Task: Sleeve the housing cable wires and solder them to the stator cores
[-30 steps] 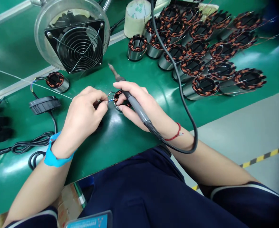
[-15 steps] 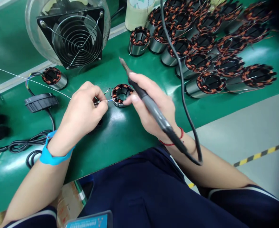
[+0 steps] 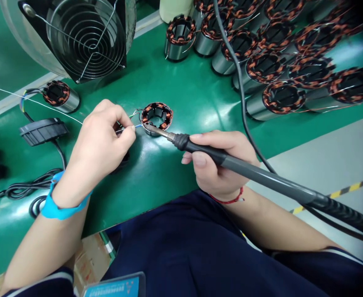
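Note:
My right hand point(image 3: 223, 165) is wrapped round a soldering iron point(image 3: 263, 176), pen-like, its tip pointing left. That tip reaches the near left edge of a wound stator point(image 3: 169, 117), a ring with copper coils on the green bench, where a blue wire point(image 3: 138, 125) meets it. My left hand point(image 3: 102, 134), left of the stator, pinches the blue wire between thumb and fingers. A thin silvery wire point(image 3: 60, 111) that looks like solder runs from the upper left into the same hand. Under my left hand lies a dark part, mostly hidden.
Several stators point(image 3: 283, 99) stand at the back right, with the iron's cable point(image 3: 241, 88) hanging before them. At the back left is a fan point(image 3: 91, 45). Another stator point(image 3: 68, 101), wired to a black round cap point(image 3: 43, 131), and a coiled black cable point(image 3: 29, 185) lie left.
My right hand has moved right and toward me and turned the iron, so its tip now points left at the stator instead of up and away. My left hand keeps its pinch.

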Motion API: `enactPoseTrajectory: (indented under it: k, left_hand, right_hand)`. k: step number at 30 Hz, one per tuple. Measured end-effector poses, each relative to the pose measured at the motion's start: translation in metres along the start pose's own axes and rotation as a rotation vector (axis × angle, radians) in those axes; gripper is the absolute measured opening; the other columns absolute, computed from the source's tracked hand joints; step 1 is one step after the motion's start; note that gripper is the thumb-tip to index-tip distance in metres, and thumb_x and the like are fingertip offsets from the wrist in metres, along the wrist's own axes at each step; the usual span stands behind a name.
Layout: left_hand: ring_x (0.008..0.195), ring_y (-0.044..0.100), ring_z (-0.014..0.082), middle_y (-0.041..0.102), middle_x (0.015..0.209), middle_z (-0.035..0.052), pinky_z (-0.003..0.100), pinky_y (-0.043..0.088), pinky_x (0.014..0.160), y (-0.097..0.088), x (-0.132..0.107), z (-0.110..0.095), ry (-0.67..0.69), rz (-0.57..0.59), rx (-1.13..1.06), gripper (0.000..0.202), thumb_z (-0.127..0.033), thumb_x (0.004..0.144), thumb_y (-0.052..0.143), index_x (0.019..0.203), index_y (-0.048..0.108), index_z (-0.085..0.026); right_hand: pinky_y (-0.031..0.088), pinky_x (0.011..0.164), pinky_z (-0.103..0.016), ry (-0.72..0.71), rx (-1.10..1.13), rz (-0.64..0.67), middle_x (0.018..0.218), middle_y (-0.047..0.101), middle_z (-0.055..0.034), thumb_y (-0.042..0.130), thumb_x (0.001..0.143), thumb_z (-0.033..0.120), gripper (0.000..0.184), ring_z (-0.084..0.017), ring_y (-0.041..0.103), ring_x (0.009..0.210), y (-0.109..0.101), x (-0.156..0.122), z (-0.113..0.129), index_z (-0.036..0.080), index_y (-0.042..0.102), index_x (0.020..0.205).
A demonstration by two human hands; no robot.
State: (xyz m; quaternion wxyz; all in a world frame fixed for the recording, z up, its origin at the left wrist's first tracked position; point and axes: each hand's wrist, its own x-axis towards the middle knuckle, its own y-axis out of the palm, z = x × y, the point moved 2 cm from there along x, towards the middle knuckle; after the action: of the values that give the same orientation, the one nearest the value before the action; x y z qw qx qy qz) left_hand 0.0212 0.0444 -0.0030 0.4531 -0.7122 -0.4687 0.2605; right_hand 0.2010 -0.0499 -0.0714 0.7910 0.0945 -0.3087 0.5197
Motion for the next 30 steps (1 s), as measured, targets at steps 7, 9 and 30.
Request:
enactPoseTrajectory:
  k: [7, 9, 30]
  left_hand:
    - [0.077, 0.058, 0.0170, 0.056, 0.077, 0.0007, 0.039, 0.055, 0.085, 0.000, 0.000, 0.000, 0.009, -0.005, -0.007, 0.013, -0.015, 0.078, 0.055, 0.067, 0.054, -0.022]
    - [0.078, 0.058, 0.0169, 0.057, 0.077, 0.0007, 0.038, 0.055, 0.085, 0.000, 0.000, -0.001, 0.011, -0.006, 0.000, 0.013, -0.015, 0.078, 0.055, 0.067, 0.054, -0.022]
    - [0.079, 0.058, 0.0161, 0.058, 0.077, -0.0004, 0.036, 0.054, 0.088, 0.000, 0.000, -0.001, 0.016, -0.016, 0.008, 0.013, -0.017, 0.080, 0.056, 0.068, 0.057, -0.022]
  right_hand:
    - [0.061, 0.058, -0.032, -0.004, -0.024, -0.012, 0.084, 0.072, -0.0014, 0.062, 0.086, 0.035, 0.018, -0.018, 0.070, 0.065, 0.000, 0.001, 0.001, 0.029, 0.063, 0.103]
    - [0.060, 0.059, -0.032, -0.011, -0.013, -0.025, 0.085, 0.072, -0.0013, 0.063, 0.086, 0.034, 0.018, -0.017, 0.071, 0.066, -0.001, 0.001, 0.001, 0.029, 0.064, 0.103]
    - [0.060, 0.069, -0.036, -0.116, -0.045, 0.056, 0.101, 0.073, -0.0004, 0.061, 0.088, 0.025, 0.030, -0.017, 0.070, 0.073, 0.004, 0.016, 0.003, 0.031, 0.061, 0.118]
